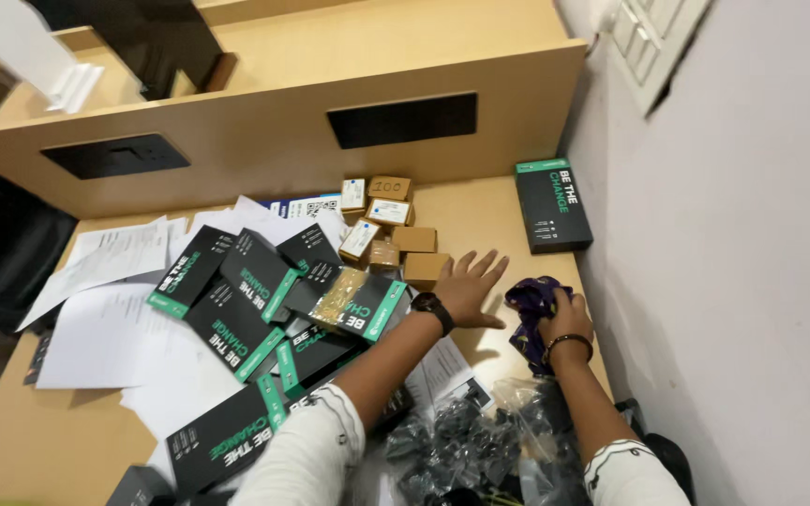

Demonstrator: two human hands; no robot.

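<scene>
The left hand (469,286) lies flat, palm down, on the wooden desk (480,211), its fingers (482,264) spread wide and straight, fanned toward the far edge; the fingertips come close to a small brown cardboard box (424,269) but whether they touch it is hard to tell. A dark watch (433,308) sits on that wrist. The right hand (567,320) is curled over a crumpled purple cloth (532,309), fingers bent and closed onto its right side (a beaded bracelet (567,343) rings the wrist), so the cloth is gripped rather than merely touched. The cloth sits near the desk's right edge, between the two hands, bunched up with no clear long axis, though the bundle runs roughly from near to far. Beyond it, a black and green flat box (553,204) lies alone by the wall, its long side pointing away from the person. To the left, a loose heap of similar black and green boxes (236,300) lies at mixed angles over scattered white papers (110,333), with a cluster of small brown boxes (382,220) behind. Crinkled clear plastic bags with dark contents (466,445) lie below the forearms; what is in them is hard to make out, and the bottom edge of the view cuts them off. The cloth's underside and the right palm are hidden.
</scene>
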